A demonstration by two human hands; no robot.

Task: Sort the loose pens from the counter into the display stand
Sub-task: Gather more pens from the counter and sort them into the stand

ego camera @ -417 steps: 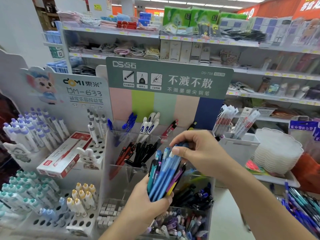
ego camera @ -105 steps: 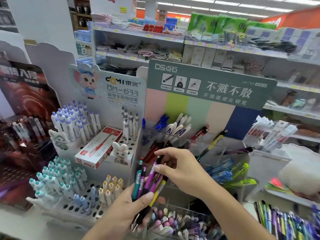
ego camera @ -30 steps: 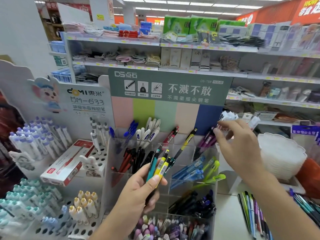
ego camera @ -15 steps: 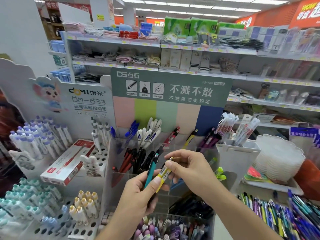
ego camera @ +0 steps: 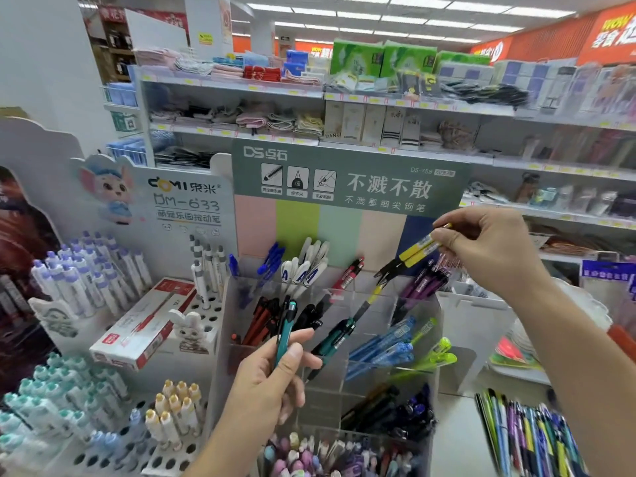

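The clear acrylic display stand (ego camera: 421, 306) has compartments holding red, black, blue, green, teal and purple pens. My right hand (ego camera: 488, 251) pinches two yellow pens (ego camera: 411, 254) by their upper ends, tips pointing down-left above the stand's upper right compartments, beside the purple pens (ego camera: 425, 282). One yellow pen (ego camera: 373, 293) stands in the compartment below them. My left hand (ego camera: 272, 380) grips a single teal pen (ego camera: 286, 330) upright in front of the stand. Loose pens (ego camera: 530, 438) lie in a blurred heap on the counter at the lower right.
A white peg stand (ego camera: 113, 456) with purple-, teal- and yellow-capped pens fills the left, with a red-and-white pen box (ego camera: 141, 333) on it. A white tray (ego camera: 478, 315) sits right of the acrylic stand. Store shelves (ego camera: 378, 101) run behind.
My right hand took the yellow pens out of my left hand and lifted them up and right over the stand's upper row. My left hand now holds only the teal pen.
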